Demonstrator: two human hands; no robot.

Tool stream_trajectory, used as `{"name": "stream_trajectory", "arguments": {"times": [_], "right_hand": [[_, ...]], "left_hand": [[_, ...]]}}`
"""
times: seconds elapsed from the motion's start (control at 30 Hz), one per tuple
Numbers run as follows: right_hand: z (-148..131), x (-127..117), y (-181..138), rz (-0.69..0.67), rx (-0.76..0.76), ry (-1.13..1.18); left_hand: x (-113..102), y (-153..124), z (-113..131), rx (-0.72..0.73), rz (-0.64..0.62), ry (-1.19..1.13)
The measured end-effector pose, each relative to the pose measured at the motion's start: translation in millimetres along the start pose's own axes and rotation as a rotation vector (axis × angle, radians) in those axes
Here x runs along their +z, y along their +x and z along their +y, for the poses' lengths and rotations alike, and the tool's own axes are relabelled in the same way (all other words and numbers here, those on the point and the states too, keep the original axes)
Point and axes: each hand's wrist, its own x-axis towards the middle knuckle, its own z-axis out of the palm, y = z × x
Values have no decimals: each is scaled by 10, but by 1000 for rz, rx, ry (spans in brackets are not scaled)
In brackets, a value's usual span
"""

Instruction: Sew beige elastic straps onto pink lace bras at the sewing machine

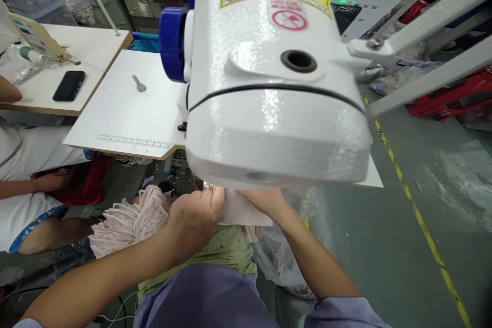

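Observation:
A white sewing machine head (277, 128) fills the upper middle of the view and hides the needle area. My left hand (198, 218) is at its lower left front, fingers curled in a pinch; what they hold is hidden. On the other side, my right hand (265, 200) reaches under the head, its fingers out of sight. A flat pale piece (242, 210) shows between the two hands; whether it is cloth or a plate I cannot tell. Left of my left hand hangs a bundle of pale pink lace fabric (142, 215). Green cloth (223, 248) covers my lap.
On the white machine table (115, 113) lie a small grey spoon-shaped piece (139, 83) and a ruler strip (134, 141). A black phone (69, 86) rests on the neighbouring table, where another person (31, 179) sits. Clear plastic bags (284, 256) stand at lower right.

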Motion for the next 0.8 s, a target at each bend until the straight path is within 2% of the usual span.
{"name": "stream_trajectory", "arguments": {"times": [0.3,0.5,0.67,0.73,0.8], "right_hand": [[69,21,-99,15,77,-22],[120,11,-147,60,141,-41],[107,61,-170,24,129,-73],[151,54,-195,31,157,-135],[237,30,-227,45,165,-201]], "left_hand": [[20,-62,-125,-20,-23,-40],[35,-59,-125,37,-19,-109],[15,-103,-207,-78,10,-146],[12,-120,-221,-144,-45,-252],[17,-136,-225,-268,-113,-430]]}}
